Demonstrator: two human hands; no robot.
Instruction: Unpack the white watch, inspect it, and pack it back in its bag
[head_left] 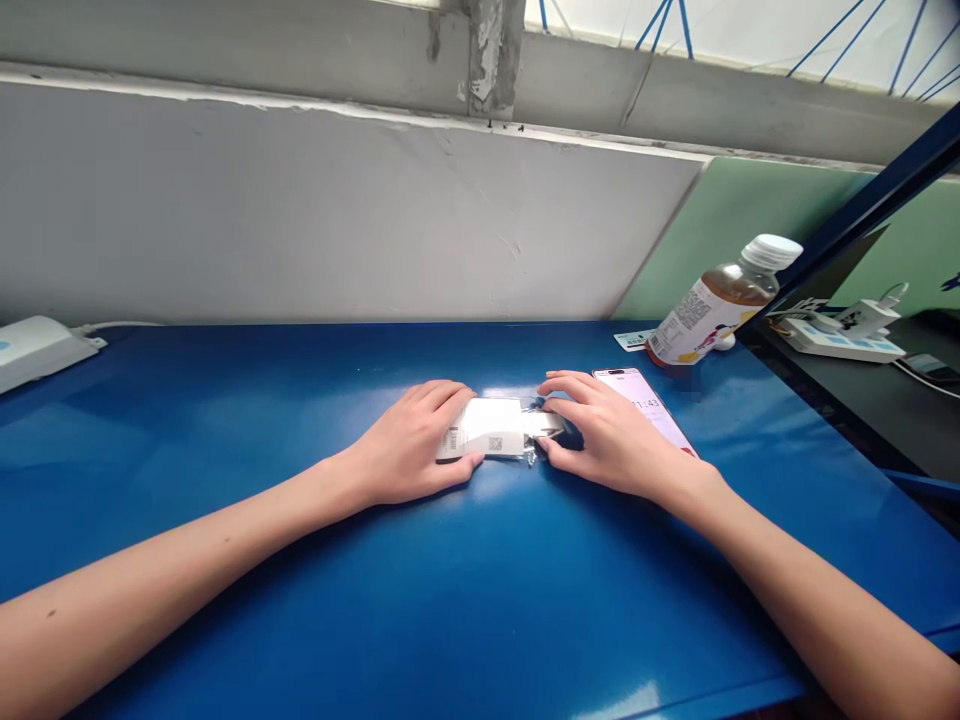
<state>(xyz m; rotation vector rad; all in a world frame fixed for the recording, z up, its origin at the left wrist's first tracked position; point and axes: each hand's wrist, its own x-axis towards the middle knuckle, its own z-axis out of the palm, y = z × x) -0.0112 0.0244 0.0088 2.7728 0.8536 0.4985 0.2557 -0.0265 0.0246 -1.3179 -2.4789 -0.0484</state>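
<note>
A flat white packet (487, 430) with a barcode and a QR code lies on the blue table, partly covered by shiny clear plastic. My left hand (420, 440) grips its left end, thumb along the near edge and fingers over the far edge. At the other end, a small pale piece in crinkled clear plastic (541, 424) juts from the packet. My right hand (604, 430) curls around that piece, thumb on the near side and fingers on the far side; its exact kind is unclear. The right palm hides part of the plastic.
Beside my right hand lies a phone (651, 402) with its screen lit. Behind it, a drink bottle (709, 310) with a white cap stands by a small card (631, 341). A white device (41, 350) with a cable sits far left; a power strip (844, 338) lies at right.
</note>
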